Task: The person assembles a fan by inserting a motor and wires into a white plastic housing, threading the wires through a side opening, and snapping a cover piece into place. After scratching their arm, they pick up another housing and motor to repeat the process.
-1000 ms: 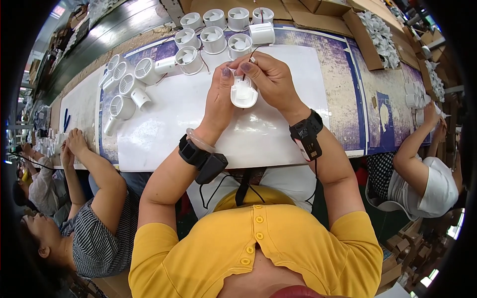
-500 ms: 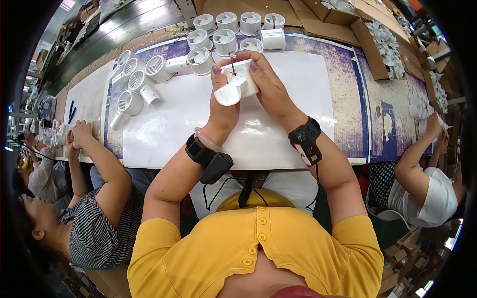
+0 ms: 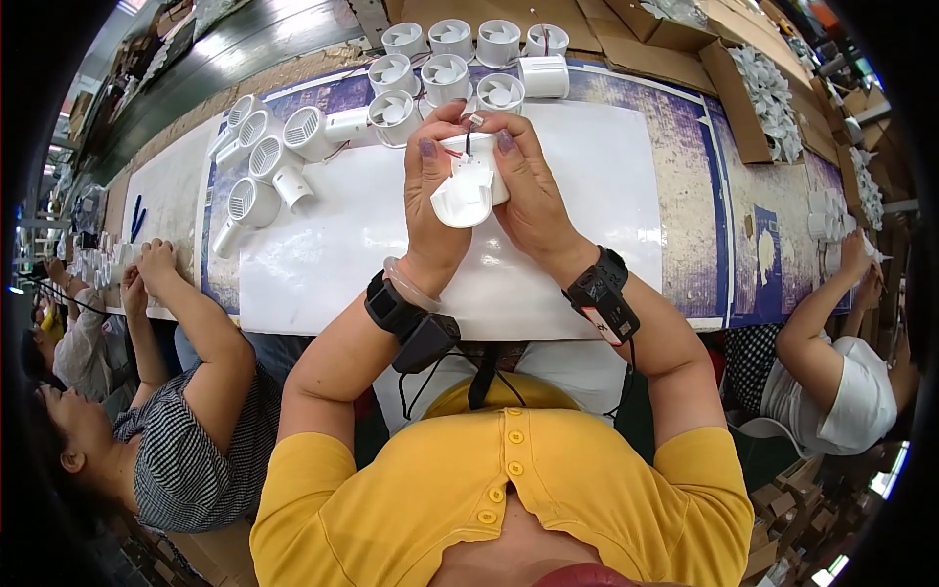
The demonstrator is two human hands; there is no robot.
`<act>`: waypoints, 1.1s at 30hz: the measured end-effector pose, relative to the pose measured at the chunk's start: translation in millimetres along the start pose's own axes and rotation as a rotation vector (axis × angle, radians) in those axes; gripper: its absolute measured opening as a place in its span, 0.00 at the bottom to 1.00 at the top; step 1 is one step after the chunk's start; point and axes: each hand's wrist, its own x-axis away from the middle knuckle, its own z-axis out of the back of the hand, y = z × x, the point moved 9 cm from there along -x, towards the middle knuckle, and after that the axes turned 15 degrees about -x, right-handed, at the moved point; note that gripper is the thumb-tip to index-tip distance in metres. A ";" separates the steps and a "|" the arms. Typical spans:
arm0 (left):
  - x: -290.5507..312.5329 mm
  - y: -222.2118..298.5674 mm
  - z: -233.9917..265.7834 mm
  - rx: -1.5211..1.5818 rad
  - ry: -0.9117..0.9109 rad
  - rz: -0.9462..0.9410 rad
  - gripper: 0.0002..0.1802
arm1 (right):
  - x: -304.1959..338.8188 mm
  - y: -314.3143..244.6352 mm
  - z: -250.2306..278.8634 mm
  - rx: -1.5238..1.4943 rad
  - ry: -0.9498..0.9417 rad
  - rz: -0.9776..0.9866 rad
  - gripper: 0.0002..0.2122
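Note:
Between my two hands I hold a white plastic handheld-fan housing point(image 3: 464, 196) over the white work sheet point(image 3: 558, 264). My left hand point(image 3: 430, 196) is closed around its left side, with the thumb near the top. Gripping the right side is my right hand point(image 3: 533, 186), its thumb pressed beside thin dark and red wires. A small white connector point(image 3: 476, 119) at the wires' end shows by my fingertips. The housing's short handle part faces me, and its far side is hidden by my fingers.
White round fan housings with blades point(image 3: 445, 76) stand in rows beyond my hands. Grille-fronted fan bodies with handles point(image 3: 252, 203) lie at the left. A cardboard box of white fan blades point(image 3: 765, 98) is at the far right. People point(image 3: 201, 430) work on both sides.
The housing has turned more upright and come slightly nearer me, its handle part swinging to the right. Both hands still grip it and have shifted with it.

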 end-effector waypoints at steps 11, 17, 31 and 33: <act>2.5 10.5 -15.4 -0.239 -0.055 -0.079 0.35 | -0.7 -24.3 9.9 0.389 0.116 0.208 0.11; 2.3 10.7 -14.3 -0.192 -0.095 -0.120 0.32 | 5.1 -35.0 2.2 0.285 0.171 0.235 0.11; 7.2 0.9 -12.8 -0.264 -0.037 -0.089 0.29 | 6.0 -25.9 9.1 0.330 0.254 0.226 0.14; 5.0 1.7 -11.2 -0.312 -0.015 -0.109 0.29 | 5.2 -21.1 13.0 0.203 0.300 0.198 0.17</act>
